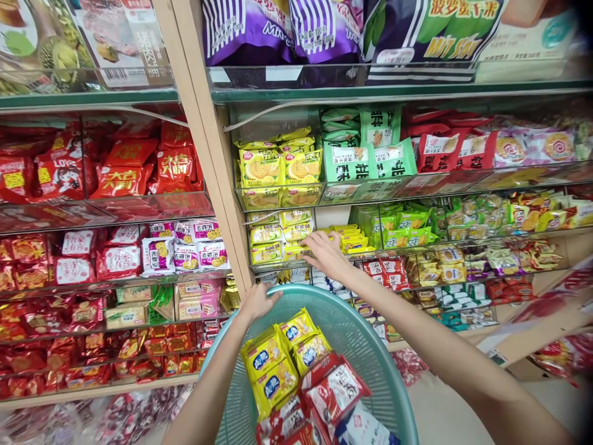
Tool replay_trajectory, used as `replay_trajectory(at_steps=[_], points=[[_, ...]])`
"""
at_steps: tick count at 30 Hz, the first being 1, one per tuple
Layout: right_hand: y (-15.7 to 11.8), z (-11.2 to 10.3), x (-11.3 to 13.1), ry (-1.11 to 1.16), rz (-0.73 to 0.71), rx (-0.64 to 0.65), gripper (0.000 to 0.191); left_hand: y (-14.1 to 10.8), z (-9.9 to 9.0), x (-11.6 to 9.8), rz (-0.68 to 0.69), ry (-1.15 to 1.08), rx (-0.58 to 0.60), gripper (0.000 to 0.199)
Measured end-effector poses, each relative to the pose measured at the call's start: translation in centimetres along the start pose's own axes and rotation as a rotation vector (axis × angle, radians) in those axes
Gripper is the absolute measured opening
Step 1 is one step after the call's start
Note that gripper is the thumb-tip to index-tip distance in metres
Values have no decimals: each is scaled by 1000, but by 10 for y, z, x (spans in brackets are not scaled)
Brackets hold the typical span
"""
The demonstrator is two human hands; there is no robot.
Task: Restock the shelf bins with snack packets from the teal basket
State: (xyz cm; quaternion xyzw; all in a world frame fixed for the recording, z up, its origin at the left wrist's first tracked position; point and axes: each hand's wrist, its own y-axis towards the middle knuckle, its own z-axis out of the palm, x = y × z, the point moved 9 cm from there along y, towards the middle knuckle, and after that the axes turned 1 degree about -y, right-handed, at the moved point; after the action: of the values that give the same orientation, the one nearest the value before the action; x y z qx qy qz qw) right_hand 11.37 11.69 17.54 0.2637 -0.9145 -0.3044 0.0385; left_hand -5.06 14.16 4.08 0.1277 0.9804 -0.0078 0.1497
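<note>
Several yellow pkts (269, 233) right by R fingers (316, 243), grip unclear; L hand (257, 303) clasps basket (388, 355) rim.

Basket (370, 334): one, round, turquoise plastic, perforated wall, smooth rim; mouth upward, near edge cut off by the view.

Yellow packets (280, 364): four visible, blue labels, printed faces up, left of the basket's middle toward its far edge.

Red-and-white packets (336, 395): several, overlapping at differing angles, on the near side of the yellow ones.

Blue-and-white packet (364, 426): one, tilted, toward the basket's near right, partly out of view.

Yellow-green packets (266, 253): two columns, stacked behind the front edge of a clear compartment (273, 267); front right one partly hidden.
</note>
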Motion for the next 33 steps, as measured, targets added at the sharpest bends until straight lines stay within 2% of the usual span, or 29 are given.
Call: replay_trajectory(at_steps=[5, 11, 16, 20, 27, 30, 33], points=[[0, 3, -2, 34, -5, 18, 30, 0, -1, -1, 2, 2, -13, 48], [1, 2, -4, 88, -64, 55, 17, -1, -1, -1, -11, 0, 1, 47], [4, -4, -3, 137, -103, 60, 16, 0, 1, 1, -6, 2, -4, 48], [8, 0, -3, 181, -97, 103, 14, 1, 2, 2, 2, -9, -7, 49], [8, 11, 0, 221, -100, 128, 24, 0, 0, -1, 14, 2, -10, 48], [9, 8, -1, 223, -94, 101, 28, 0, 0, -1, 17, 8, -9, 48], [9, -7, -1, 228, -89, 63, 29, 0, 0, -1, 20, 5, -7, 48]])
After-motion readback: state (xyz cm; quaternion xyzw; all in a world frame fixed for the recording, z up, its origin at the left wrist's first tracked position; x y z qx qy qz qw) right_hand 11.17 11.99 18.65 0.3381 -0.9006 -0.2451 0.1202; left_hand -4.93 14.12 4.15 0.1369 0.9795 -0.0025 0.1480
